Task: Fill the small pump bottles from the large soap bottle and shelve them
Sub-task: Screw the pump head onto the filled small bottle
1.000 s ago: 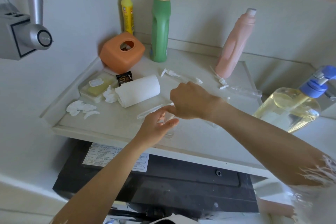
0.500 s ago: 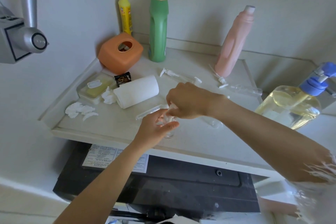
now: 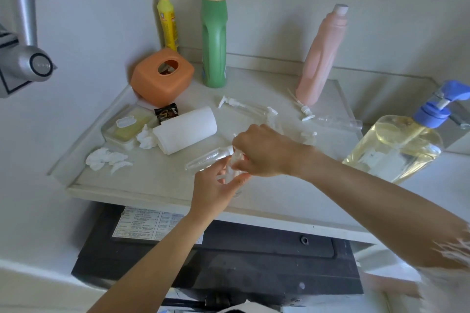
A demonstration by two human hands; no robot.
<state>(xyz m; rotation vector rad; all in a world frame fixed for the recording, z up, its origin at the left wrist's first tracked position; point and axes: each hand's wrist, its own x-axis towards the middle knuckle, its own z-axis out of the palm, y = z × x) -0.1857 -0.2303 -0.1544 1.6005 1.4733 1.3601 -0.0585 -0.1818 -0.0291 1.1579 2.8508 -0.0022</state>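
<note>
Small clear pump bottle (image 3: 235, 180) standing near the front edge of the pale surface (image 3: 157, 180), mostly hidden between the two hands. Left hand (image 3: 216, 189) wrapping its body from the front, thumb and fingers curled round it, grip closed on the clear plastic. Right hand (image 3: 264, 151) reaching over from the right, fingers bunched downward and pinching the white pump top (image 3: 237, 157) at the bottle's neck; whether the top is seated or loose, cannot tell. A second clear bottle (image 3: 207, 159) lying on its side just left of the hands, its neck pointing toward them. Further back, another clear bottle with white pump (image 3: 244, 107) lying flat; a loose white pump (image 3: 304, 110) lying at the foot of the pink bottle (image 3: 323, 56), and one more clear bottle (image 3: 338, 122) lying just beside it to the right. Large soap bottle (image 3: 396, 147), yellow liquid, blue pump, standing upright at the right, well apart from the hands. White paper roll (image 3: 185, 129) lying left of centre, crumpled tissue bits (image 3: 105, 159) near the left edge. Orange tissue box (image 3: 161, 76), green bottle (image 3: 214, 33) and yellow bottle (image 3: 167, 20) sitting along the back wall.
</note>
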